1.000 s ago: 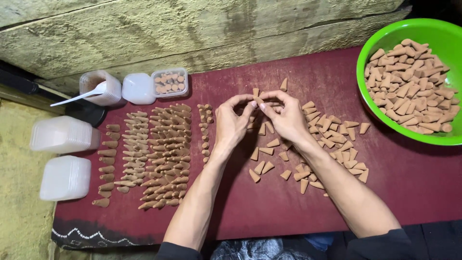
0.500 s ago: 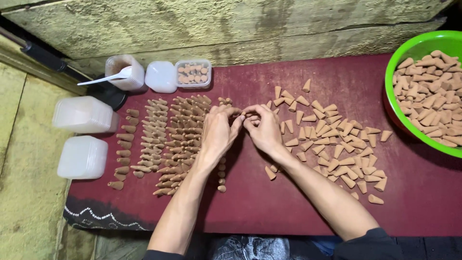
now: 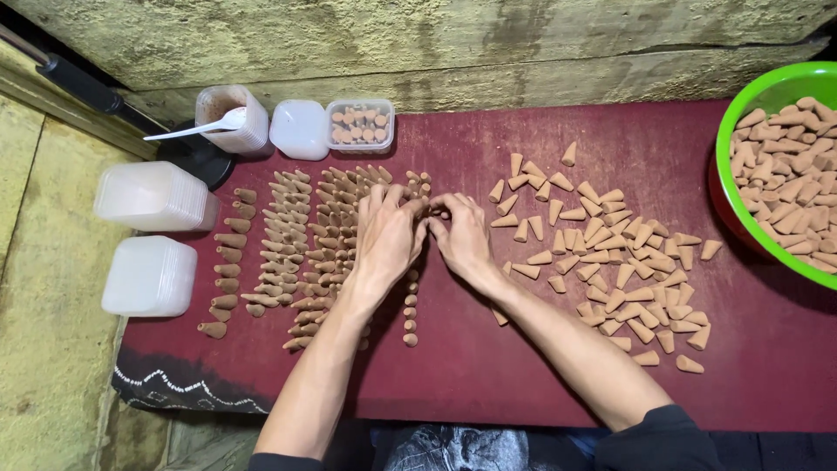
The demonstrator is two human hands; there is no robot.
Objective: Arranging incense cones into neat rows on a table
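Note:
Small brown cones cover a dark red cloth point(image 3: 488, 366). On the left they stand in neat rows point(image 3: 327, 235); on the right they lie in a loose pile point(image 3: 610, 262). My left hand point(image 3: 388, 240) rests over the rightmost rows, its fingertips pinched on cones at the top of a thin column of cones point(image 3: 410, 305). Fingertip to fingertip with it, my right hand point(image 3: 462, 235) also pinches a cone. What lies under the palms is hidden.
A green bowl point(image 3: 728, 148) full of cones sits at the right edge. At the back left are a small clear box of cones point(image 3: 359, 124), a white lidded tub point(image 3: 299, 129) and a jar with a white spoon point(image 3: 228, 118). Two stacks of white containers point(image 3: 148, 235) stand left.
Both hands have moved left, from above the loose pile down onto the arranged rows, still pinched together. The view has shifted with them.

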